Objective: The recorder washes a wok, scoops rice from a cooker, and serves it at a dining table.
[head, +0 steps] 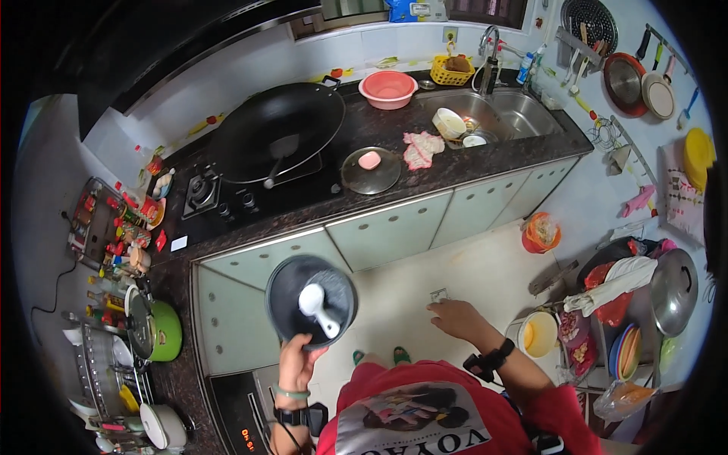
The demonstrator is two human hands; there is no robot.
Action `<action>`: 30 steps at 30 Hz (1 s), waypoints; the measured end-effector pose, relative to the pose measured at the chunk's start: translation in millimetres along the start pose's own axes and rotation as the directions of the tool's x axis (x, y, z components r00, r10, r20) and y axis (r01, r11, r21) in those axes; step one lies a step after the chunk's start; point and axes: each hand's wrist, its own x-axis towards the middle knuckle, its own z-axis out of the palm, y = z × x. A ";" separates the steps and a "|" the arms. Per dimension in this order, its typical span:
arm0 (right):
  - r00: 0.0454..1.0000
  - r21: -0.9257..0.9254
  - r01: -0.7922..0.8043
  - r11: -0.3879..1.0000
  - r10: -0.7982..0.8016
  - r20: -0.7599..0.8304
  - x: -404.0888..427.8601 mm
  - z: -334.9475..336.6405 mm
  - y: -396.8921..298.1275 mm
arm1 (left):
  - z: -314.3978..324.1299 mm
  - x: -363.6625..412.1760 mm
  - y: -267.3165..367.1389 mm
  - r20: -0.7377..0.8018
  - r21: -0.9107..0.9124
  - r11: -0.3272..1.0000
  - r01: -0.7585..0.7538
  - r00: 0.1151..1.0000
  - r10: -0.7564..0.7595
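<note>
My left hand (pixel 297 364) grips the rim of a round dark pot (pixel 282 293), which looks like a rice cooker's inner pot, with the thumb over its near edge. Inside the pot lies a white scoop (pixel 313 300), its short handle pointing towards me. A pale patch marks the pot's inner wall beside the scoop. Over the floor to the right, my right hand (pixel 459 321) is held out with nothing in it, its fingers partly extended. The pot hangs in front of the pale green cabinet doors (pixel 387 239).
A large black wok (pixel 244 131) with a spatula sits on the hob. Along the dark counter are a glass lid (pixel 372 181), a cloth (pixel 422 151), pink basins (pixel 389 91) and a double sink (pixel 515 108). A green pot (pixel 166 333) stands left, a white bucket (pixel 543 335) right.
</note>
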 end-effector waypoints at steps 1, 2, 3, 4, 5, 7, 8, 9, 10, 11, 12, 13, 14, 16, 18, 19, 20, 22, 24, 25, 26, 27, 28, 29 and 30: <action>0.992 0.006 -0.125 0.992 0.125 -0.004 -7.5 -10.1 15.1 | 27.3 20.1 0.9 0.057 0.053 0.997 0.056 0.997 -0.059; 0.990 0.004 -0.140 0.990 0.140 -0.009 -15.3 -13.7 33.4 | 57.4 36.3 2.4 0.142 0.088 0.993 0.080 0.986 -0.092; 0.983 0.041 -0.185 0.982 0.185 -0.002 -22.8 -15.8 50.5 | 84.4 54.8 0.6 0.185 0.103 0.990 0.095 0.976 -0.113; 0.972 0.083 -0.235 0.969 0.235 0.005 -27.1 -19.2 64.0 | 109.8 72.0 -2.2 0.227 0.124 0.986 0.114 0.964 -0.140; 0.968 0.081 -0.251 0.965 0.252 -0.001 -26.1 -27.6 73.8 | 134.6 87.1 -3.4 0.271 0.146 0.981 0.127 0.949 -0.163; 0.941 0.218 -0.339 0.915 0.333 0.066 -20.4 -48.0 92.8 | 172.7 119.5 -7.4 0.349 0.190 0.966 0.175 0.908 -0.233; 0.936 0.213 -0.351 0.912 0.348 0.054 -13.6 -58.3 105.3 | 190.7 134.3 -9.0 0.366 0.192 0.965 0.178 0.899 -0.239; 0.929 0.189 -0.367 0.911 0.369 0.028 -5.4 -69.9 117.6 | 209.5 148.1 -9.3 0.379 0.222 0.956 0.193 0.886 -0.267; 0.918 0.168 -0.391 0.905 0.396 0.000 -0.1 -81.4 128.1 | 229.5 161.7 -9.5 0.393 0.256 0.943 0.211 0.869 -0.302; 0.909 0.164 -0.408 0.898 0.416 -0.014 7.4 -90.4 142.1 | 249.1 175.8 -9.2 0.413 0.262 0.941 0.216 0.856 -0.312; 0.901 0.118 -0.417 0.901 0.427 -0.072 17.1 -97.8 159.1 | 268.3 190.1 -8.4 0.428 0.281 0.938 0.204 0.848 -0.313; 0.893 0.072 -0.425 0.902 0.431 -0.130 26.8 -110.5 172.5 | 289.0 204.0 -6.5 0.441 0.298 0.936 0.189 0.842 -0.311; 0.885 0.069 -0.438 0.896 0.444 -0.142 34.5 -124.0 183.4 | 309.6 217.1 -5.3 0.457 0.301 0.934 0.190 0.831 -0.316; 0.861 0.115 -0.464 0.878 0.478 -0.177 49.4 -150.7 201.4 | 346.7 241.3 -3.5 0.456 0.346 0.918 0.195 0.820 -0.346; 0.817 0.165 -0.482 0.860 0.510 -0.268 60.9 -176.7 225.6 | 387.9 269.8 -3.3 0.518 0.327 0.925 0.194 0.782 -0.347; 0.769 0.223 -0.486 0.845 0.535 -0.350 67.1 -186.9 235.1 | 410.3 278.6 -1.9 0.532 0.309 0.930 0.201 0.774 -0.344; 0.767 0.204 -0.529 0.824 0.567 -0.300 70.7 -203.3 243.7 | 428.1 286.5 -1.1 0.544 0.288 0.935 0.209 0.767 -0.339; 0.780 0.295 -0.490 0.821 0.563 -0.272 75.3 -220.5 277.9 | 454.7 308.4 -4.6 0.566 0.318 0.922 0.219 0.737 -0.370; 0.783 0.154 -0.482 0.863 0.503 -0.366 90.5 -250.0 316.4 | 484.1 325.5 -5.7 0.495 0.397 0.880 0.261 0.747 -0.445; 0.774 0.128 -0.460 0.879 0.468 -0.427 100.6 -263.7 341.6 | 498.5 333.1 -8.3 0.466 0.408 0.874 0.262 0.764 -0.447; 0.753 0.125 -0.439 0.890 0.440 -0.490 116.1 -282.1 360.8 | 508.8 343.5 -11.6 0.460 0.401 0.878 0.263 0.771 -0.441; 0.731 0.120 -0.414 0.902 0.409 -0.547 134.4 -301.8 379.9 | 518.1 355.0 -16.5 0.410 0.393 0.887 0.240 0.818 -0.403; 0.729 0.095 -0.412 0.906 0.390 -0.562 155.4 -320.1 400.7 | 527.1 367.7 -22.1 0.356 0.387 0.896 0.219 0.860 -0.364; 0.727 0.069 -0.408 0.910 0.370 -0.579 176.7 -338.7 422.7 | 536.0 381.1 -26.9 0.350 0.350 0.905 0.244 0.862 -0.367; 0.732 0.026 -0.385 0.922 0.323 -0.600 201.4 -357.1 446.8 | 545.2 395.2 -35.8 0.340 0.335 0.911 0.240 0.871 -0.355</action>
